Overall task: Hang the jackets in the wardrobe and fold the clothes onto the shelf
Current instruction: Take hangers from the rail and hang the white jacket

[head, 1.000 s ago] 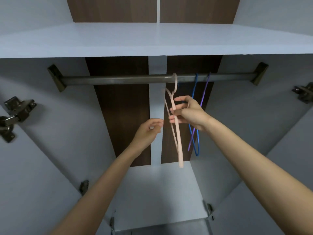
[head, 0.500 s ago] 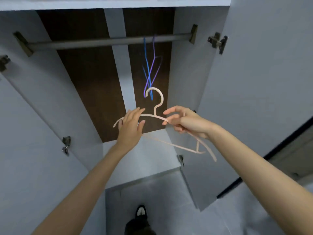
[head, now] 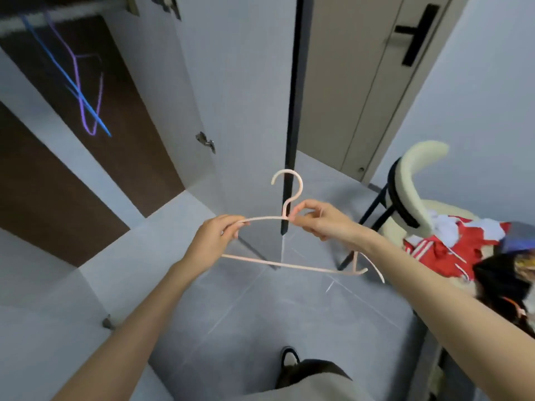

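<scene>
Pink hanger (head: 289, 218), hook upward, gripped by left hand (head: 215, 241) on one shoulder and pinched by right hand (head: 321, 221) at the neck, beside open wardrobe door (head: 231, 82).

Wardrobe (head: 162, 82) left — two hangers (head: 75, 73) on rail (head: 17, 21) inside; chair (head: 417, 175) right, clothes (head: 434, 250) on seat.

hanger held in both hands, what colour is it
The hanger is pale pink, clearest in the head view.

A cream-cushioned chair (head: 412, 180) on black legs stands on the grey tiled floor (head: 260, 308) near a closed beige door (head: 347, 82) with a black lever handle (head: 418, 33); a dark shoe (head: 288, 357) shows below.
</scene>
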{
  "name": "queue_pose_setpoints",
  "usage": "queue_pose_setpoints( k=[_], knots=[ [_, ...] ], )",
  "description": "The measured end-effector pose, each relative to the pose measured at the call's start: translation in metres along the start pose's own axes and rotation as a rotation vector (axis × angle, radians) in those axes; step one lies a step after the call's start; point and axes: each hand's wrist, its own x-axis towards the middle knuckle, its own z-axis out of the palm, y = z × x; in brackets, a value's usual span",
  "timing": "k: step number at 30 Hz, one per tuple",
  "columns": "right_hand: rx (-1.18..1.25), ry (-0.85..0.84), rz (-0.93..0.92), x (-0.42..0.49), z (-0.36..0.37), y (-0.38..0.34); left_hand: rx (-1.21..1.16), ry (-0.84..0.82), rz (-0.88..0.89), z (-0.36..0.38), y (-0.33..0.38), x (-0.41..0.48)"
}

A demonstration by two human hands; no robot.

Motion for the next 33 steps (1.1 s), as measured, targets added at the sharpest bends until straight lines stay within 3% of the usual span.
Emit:
queue_pose_setpoints(
  k=[6,11,22,33],
  knots=[
    [0.133,0.310,0.047,-0.096,0.015,0.070,0.037,-0.321,0.224,0.066,0.048,-0.016],
    [0.266,0.535,0.189,-0.198,0.040,0.127,0.048,-0.598,0.346,0.130,0.084,-0.052],
    [0.637,1.208,0.545,-0.451,0.071,0.241,0.044,-0.974,0.738,0.296,0.226,-0.153],
    [1.051,1.805,0.860,-0.643,0.118,0.381,0.114,-1.340,0.699,0.507,0.356,-0.298]
  ],
)
